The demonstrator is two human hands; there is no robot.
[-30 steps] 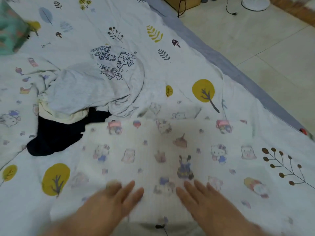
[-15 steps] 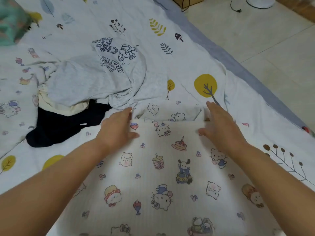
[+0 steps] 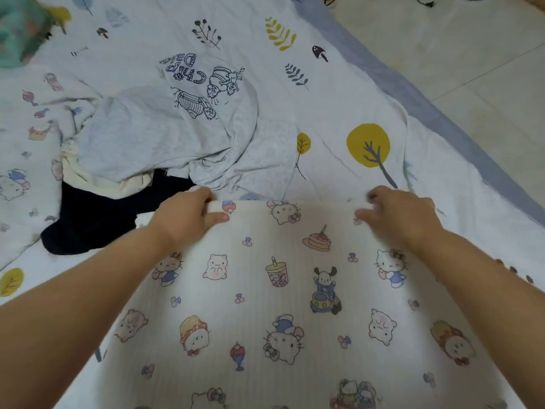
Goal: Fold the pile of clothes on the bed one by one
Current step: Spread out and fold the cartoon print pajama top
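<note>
A white garment printed with cartoon characters [image 3: 274, 305] lies spread in front of me on the bed. My left hand [image 3: 188, 216] pinches its far left corner, thumb on top and fingers under the edge. My right hand [image 3: 398, 214] grips the far right corner the same way. The far edge is lifted slightly off the sheet. Behind it lies the pile: a light grey T-shirt with a dark blue drawing [image 3: 165, 125], a cream piece [image 3: 97, 184] under it, and a dark navy garment [image 3: 97, 219] at the left.
The bed sheet [image 3: 339, 93] is white with yellow trees and leaves, with a grey-blue border [image 3: 442, 119] along the right edge. Tiled floor [image 3: 472, 54] lies beyond. A teal patterned fabric [image 3: 20, 33] sits at the far left corner.
Both hands went from flat on the near part of the cartoon garment out to its far edge, then closed on the two far corners and raised them slightly.
</note>
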